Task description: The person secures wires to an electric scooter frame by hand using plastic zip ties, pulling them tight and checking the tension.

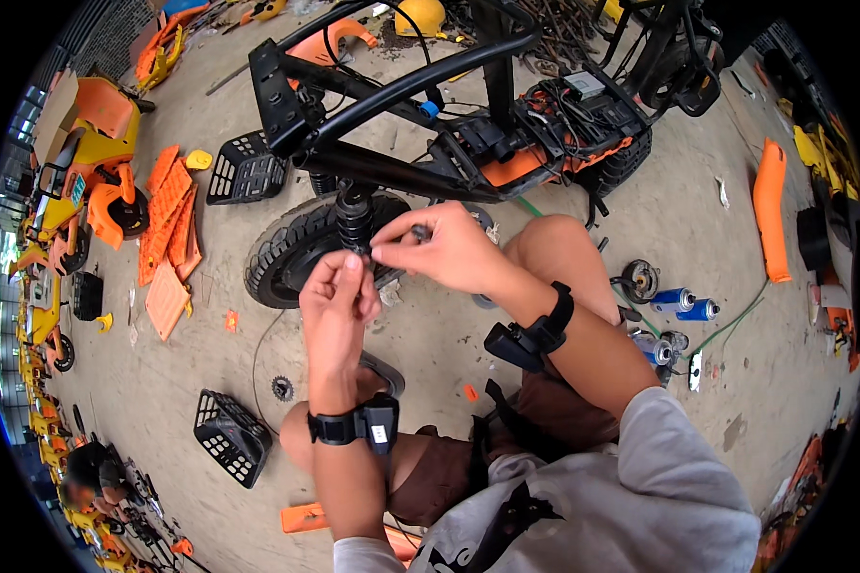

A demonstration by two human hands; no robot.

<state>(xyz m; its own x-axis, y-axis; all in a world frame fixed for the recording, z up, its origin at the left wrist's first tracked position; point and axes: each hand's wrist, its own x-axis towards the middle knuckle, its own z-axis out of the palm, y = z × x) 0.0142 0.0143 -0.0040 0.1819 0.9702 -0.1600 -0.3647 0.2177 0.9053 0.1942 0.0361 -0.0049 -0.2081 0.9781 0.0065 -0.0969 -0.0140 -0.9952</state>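
My left hand (336,298) is raised in front of the scooter's rear shock absorber (355,222), its thumb and fingers closed in a pinch. My right hand (449,250) comes in from the right, and its thumb and forefinger pinch close to the left fingertips. Whatever small piece sits between the fingertips is too small to name. A small dark round metal piece (420,232) shows tucked in the curled fingers of my right hand. Just behind both hands are the knobby black tyre (269,258) and the black tubular frame (392,105) of the stripped scooter.
Blue spray cans (674,301) and metal parts lie to the right. Black plastic baskets (248,170) rest at the left, near stacked orange panels (170,215). A small gear (282,388) lies on the concrete floor. Another person (96,473) crouches at the far lower left.
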